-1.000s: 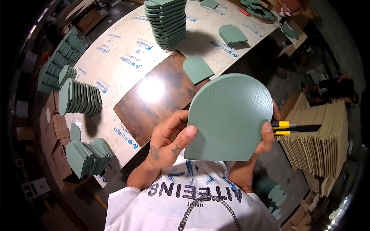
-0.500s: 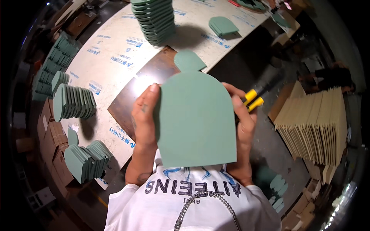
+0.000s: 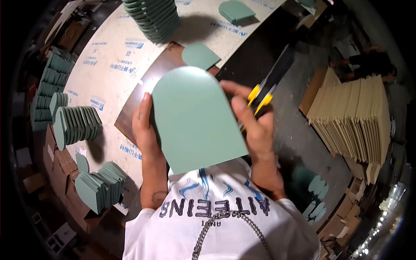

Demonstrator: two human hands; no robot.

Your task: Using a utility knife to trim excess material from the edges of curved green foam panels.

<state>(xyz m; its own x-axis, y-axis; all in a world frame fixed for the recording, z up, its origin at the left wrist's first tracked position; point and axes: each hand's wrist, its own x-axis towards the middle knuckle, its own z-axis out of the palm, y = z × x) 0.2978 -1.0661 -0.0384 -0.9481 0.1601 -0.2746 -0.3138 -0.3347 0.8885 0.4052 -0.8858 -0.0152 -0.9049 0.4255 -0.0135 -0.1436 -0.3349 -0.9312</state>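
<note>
An arch-topped green panel is held up in front of my chest, its flat end toward me and tilted in the picture. My left hand grips its left edge, thumb along the side and the other fingers hidden behind. My right hand is closed round a long, flat black tool with yellow handle parts; its exact kind is unclear. The right forefinger reaches the panel's right edge. Just beyond the panel's top, a smaller rounded green piece lies on a brown board.
The pale worktable carries a tall stack of green pieces, a short stack and leaning rows at left. Upright beige boards stand at right. More green pieces are low at right.
The panel has moved left and toward me, and has turned so its lower right corner is higher. The right hand has moved left with the tool, now showing more of its length.
</note>
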